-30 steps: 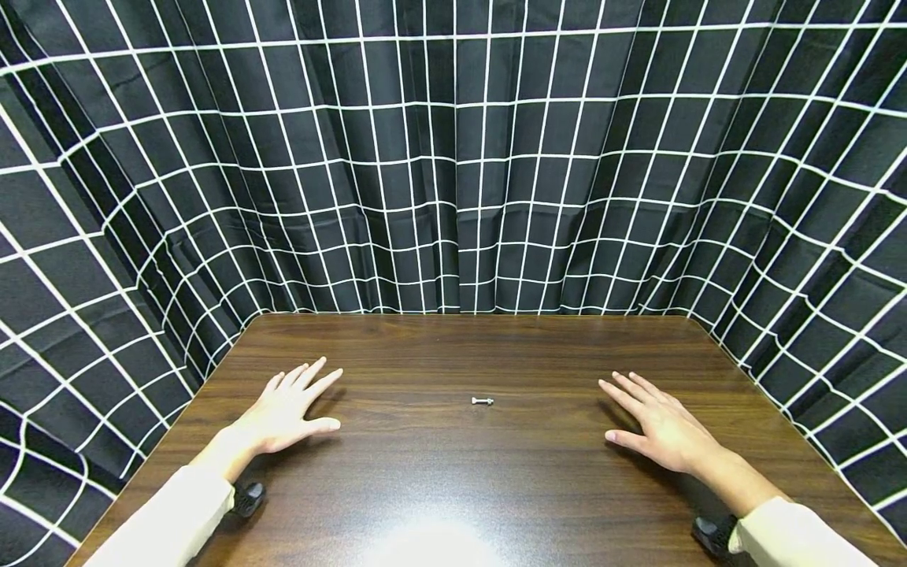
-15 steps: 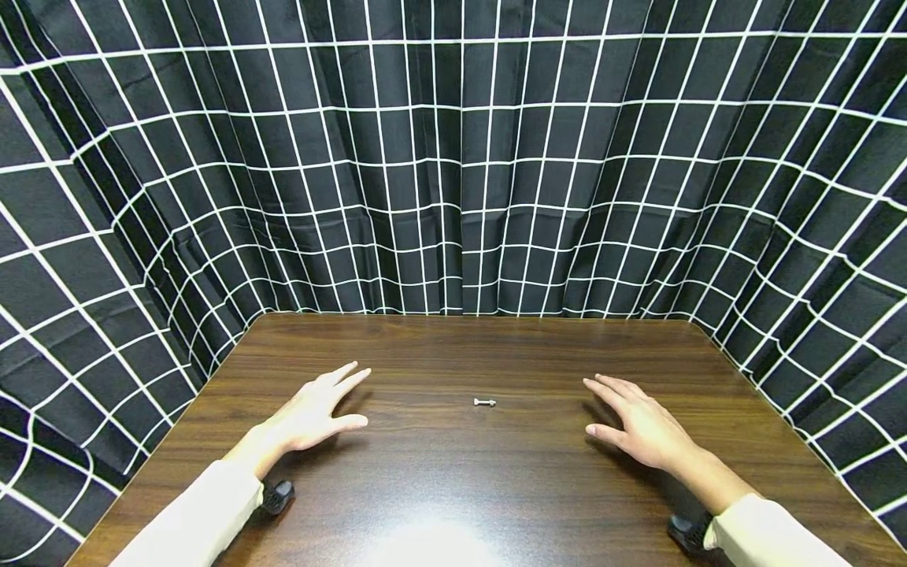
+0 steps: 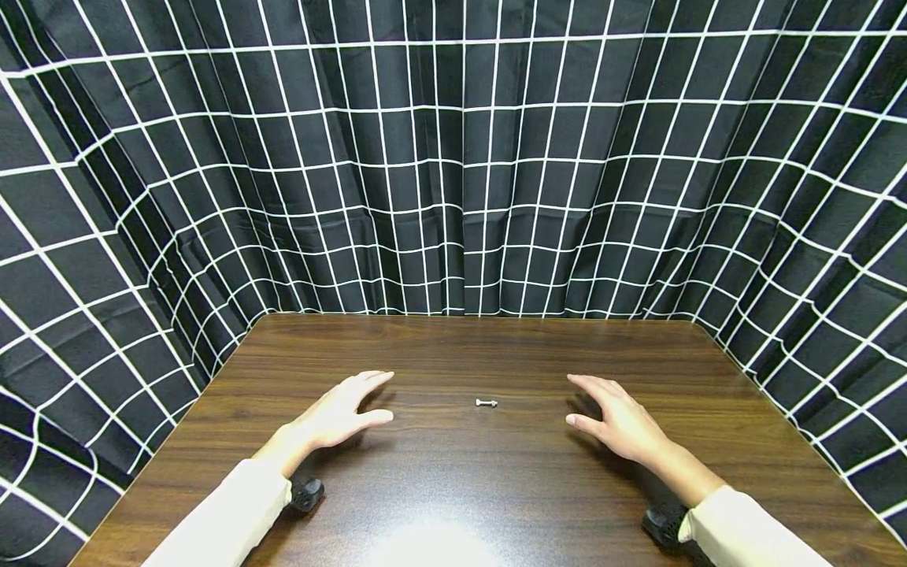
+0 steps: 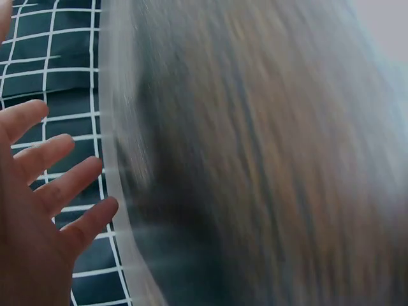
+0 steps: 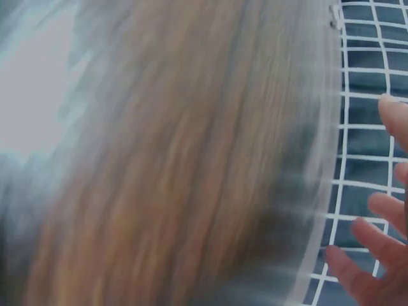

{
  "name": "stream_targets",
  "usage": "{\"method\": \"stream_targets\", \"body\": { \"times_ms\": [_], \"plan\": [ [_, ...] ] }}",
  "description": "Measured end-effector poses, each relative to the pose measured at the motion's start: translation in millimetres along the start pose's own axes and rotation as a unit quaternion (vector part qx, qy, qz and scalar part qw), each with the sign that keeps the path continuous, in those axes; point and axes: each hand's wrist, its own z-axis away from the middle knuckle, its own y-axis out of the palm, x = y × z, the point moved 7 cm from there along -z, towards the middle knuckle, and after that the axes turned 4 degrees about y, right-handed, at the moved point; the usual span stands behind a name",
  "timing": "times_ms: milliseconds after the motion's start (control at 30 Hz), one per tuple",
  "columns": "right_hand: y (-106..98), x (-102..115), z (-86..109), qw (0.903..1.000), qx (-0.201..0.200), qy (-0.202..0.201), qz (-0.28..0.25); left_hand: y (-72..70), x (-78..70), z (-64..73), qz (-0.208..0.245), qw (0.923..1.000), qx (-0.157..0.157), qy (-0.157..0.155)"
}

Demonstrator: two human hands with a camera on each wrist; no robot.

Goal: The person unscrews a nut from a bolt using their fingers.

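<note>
A small silver bolt [image 3: 486, 403], with what looks like a nut at its right end, lies sideways on the brown wooden table [image 3: 453, 472] in the head view. To its left, my left hand [image 3: 346, 411] hovers over the wood with fingers extended and thumb apart, holding nothing. My right hand [image 3: 615, 417] mirrors it on the other side, also bare. Both sit a good way from the bolt. In the left wrist view the fingers [image 4: 67, 185] are spread; the right wrist view catches only part of the right hand's fingers [image 5: 376, 239].
A black curtain [image 3: 489, 181] with a white grid hangs behind the table and along both sides. Dark wrist devices [image 3: 307, 494] sit under the pale sleeves [image 3: 227, 516]. A bright light reflection shows on the table's near part.
Both hands have moved inward toward the bolt, the left one rightward and the right one leftward. Their spread fingers have drawn closer together. The bolt stays in place on the table.
</note>
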Motion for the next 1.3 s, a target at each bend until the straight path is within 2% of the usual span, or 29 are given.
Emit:
{"method": "stream_targets", "body": {
  "times_ms": [300, 567, 733, 933, 1100, 1300],
  "plan": [
    [9, 5, -5.8, 0.9991, -0.002, 0.025, -0.033, 10.5, -13.2, -12.7, 0.039, 0.9992, -0.008, 0.002],
    [22, 9, -15.3, 0.9963, -0.012, 0.037, -0.077, 18.2, -16.8, -23.5, 0.128, 0.9912, -0.032, -0.016],
    [25, 12, -18.3, 0.9932, -0.017, 0.065, -0.095, 22.1, -22.2, -33.2, 0.132, 0.9900, -0.044, -0.023],
    [29, 14, -23.3, 0.9838, -0.008, 0.119, -0.134, 25.5, -27.6, -41.1, 0.149, 0.9871, -0.046, -0.037],
    [35, 16, -28.1, 0.9813, -0.007, 0.131, -0.141, 31.9, -30.1, -48.0, 0.167, 0.9837, -0.053, -0.041],
    [41, 19, -31.9, 0.9804, -0.010, 0.138, -0.140, 36.7, -30.9, -57.1, 0.175, 0.9804, -0.067, -0.061]
  ]
}}
